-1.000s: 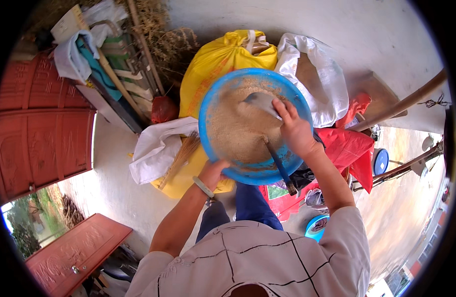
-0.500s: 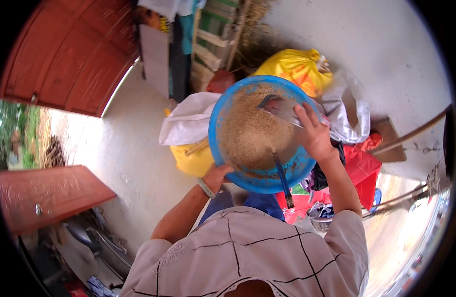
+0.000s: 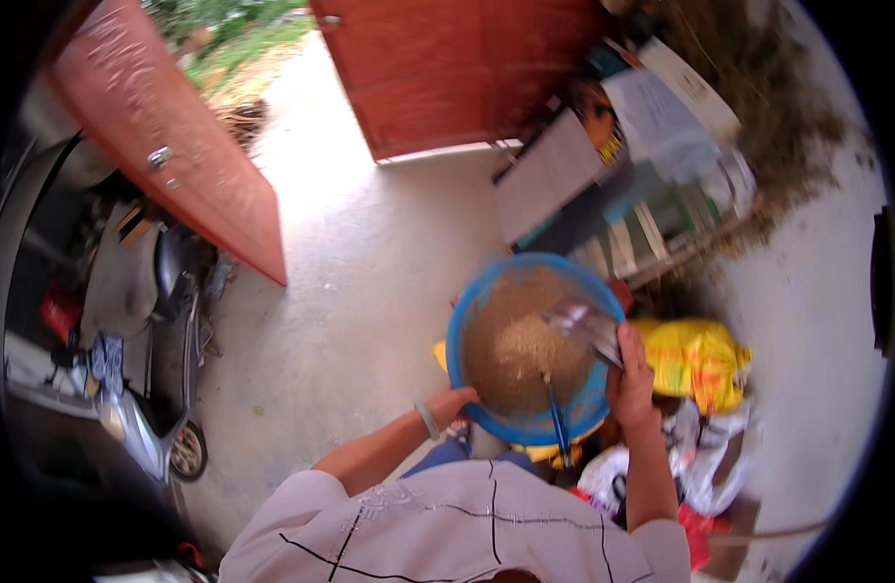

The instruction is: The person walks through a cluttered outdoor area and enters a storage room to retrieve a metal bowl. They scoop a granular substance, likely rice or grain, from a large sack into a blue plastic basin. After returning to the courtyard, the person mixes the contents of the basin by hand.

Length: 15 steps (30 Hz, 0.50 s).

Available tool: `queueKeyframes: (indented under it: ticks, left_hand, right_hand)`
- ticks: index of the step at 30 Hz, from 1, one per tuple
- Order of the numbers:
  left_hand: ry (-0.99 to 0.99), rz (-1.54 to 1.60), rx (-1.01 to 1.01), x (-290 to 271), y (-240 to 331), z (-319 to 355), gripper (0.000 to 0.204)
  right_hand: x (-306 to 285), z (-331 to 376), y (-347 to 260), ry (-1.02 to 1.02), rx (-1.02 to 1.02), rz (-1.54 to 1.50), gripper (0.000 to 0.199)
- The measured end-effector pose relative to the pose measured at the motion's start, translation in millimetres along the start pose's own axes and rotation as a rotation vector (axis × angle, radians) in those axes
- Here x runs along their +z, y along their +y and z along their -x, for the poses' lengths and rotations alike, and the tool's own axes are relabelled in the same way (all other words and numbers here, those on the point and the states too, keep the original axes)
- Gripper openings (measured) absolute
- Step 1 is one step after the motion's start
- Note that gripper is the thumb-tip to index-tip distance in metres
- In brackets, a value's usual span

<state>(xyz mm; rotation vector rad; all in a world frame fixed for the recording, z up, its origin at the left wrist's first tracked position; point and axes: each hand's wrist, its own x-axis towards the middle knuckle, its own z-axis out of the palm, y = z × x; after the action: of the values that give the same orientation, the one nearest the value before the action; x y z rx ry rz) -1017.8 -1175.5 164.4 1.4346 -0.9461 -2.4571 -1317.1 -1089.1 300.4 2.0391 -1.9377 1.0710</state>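
Observation:
Between my hands is a round blue basin partly filled with a tan, grainy meal. My left hand is closed on its near left rim, thumb over the edge. On the right rim my right hand is closed too, touching a see-through, cup-like piece that lies over the meal; blur hides its exact kind. A tool with a dark blue handle stands in the meal and leans over the near rim; its head is buried.
A red double door stands open ahead, its other leaf to the left. A scooter is parked at left. On the right are a yellow sack, white bags and a slatted wooden frame by the wall.
The view has swung left toward the doorway, and the bags have slid to the lower right. Both hands still hold the basin; the see-through piece still lies by my right hand.

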Motion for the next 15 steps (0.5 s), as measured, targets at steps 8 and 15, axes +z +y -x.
queueKeyframes:
  ticks: [8, 15]
  left_hand:
    - [0.182, 0.319, 0.138, -11.3, -44.7, 55.8, 0.044]
    - [0.266, 0.581, 0.248, -10.3, -88.5, 110.7, 0.045]
  right_hand:
    - [60.0, -24.5, -19.2, -0.105, -0.292, -0.238, 0.055]
    - [99.3, -32.8, -83.5, -0.244, -0.462, -0.476, 0.048]
